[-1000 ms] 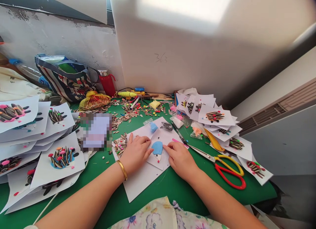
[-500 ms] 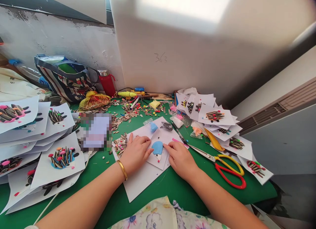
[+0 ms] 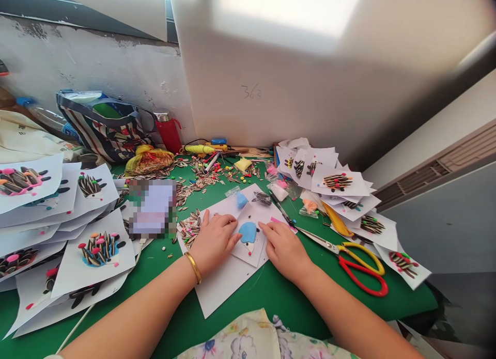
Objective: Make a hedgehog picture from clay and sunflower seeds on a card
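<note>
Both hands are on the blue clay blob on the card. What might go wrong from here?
1. Fingertips of the left hand and right hand flank the blue clay; hard pressure may squash it or smear the card.
2. The scissors lie close beside the right hand; a sideways sweep could meet the blades.
3. Loose seeds by the left hand may scatter.

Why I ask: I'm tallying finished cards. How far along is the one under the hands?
Done: seed-and-dot cards lie piled at left, with more at right. In hand: the left hand and right hand press a blue clay patch on a small white card. Left: the patch bears no seeds yet; loose seeds lie beside it.
</note>
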Action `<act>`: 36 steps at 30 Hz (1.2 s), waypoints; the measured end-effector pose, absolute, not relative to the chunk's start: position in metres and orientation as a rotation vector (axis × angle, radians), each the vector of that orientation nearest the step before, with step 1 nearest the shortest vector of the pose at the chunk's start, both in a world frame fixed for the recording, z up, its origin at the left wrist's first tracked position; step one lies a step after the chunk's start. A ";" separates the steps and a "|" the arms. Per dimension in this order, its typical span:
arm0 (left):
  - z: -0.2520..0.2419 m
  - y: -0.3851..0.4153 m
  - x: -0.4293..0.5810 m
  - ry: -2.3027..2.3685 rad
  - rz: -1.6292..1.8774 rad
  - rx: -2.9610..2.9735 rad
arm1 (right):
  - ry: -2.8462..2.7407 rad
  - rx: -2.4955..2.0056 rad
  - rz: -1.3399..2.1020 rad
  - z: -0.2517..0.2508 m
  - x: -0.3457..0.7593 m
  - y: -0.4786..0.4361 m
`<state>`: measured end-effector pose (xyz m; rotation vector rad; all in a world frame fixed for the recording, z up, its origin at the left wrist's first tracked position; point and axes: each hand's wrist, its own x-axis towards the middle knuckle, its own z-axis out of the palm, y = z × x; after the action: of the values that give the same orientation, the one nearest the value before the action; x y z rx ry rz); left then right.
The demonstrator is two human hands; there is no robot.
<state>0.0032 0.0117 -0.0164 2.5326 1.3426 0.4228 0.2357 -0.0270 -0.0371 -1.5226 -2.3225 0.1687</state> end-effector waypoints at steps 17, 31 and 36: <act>-0.019 0.012 0.002 1.337 0.433 2.539 | -2.416 -1.935 0.331 -0.004 0.198 0.053; -0.020 0.011 0.002 1.357 0.444 2.530 | -2.008 -1.666 0.727 -0.009 0.225 0.008; -0.020 0.012 0.003 1.352 0.433 2.535 | -1.983 -1.581 0.744 -0.024 0.227 -0.018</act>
<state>0.0032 0.0117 -0.0203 2.5350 1.3521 0.4331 0.2269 -0.0180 -0.0237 -1.5810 -1.9833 0.7445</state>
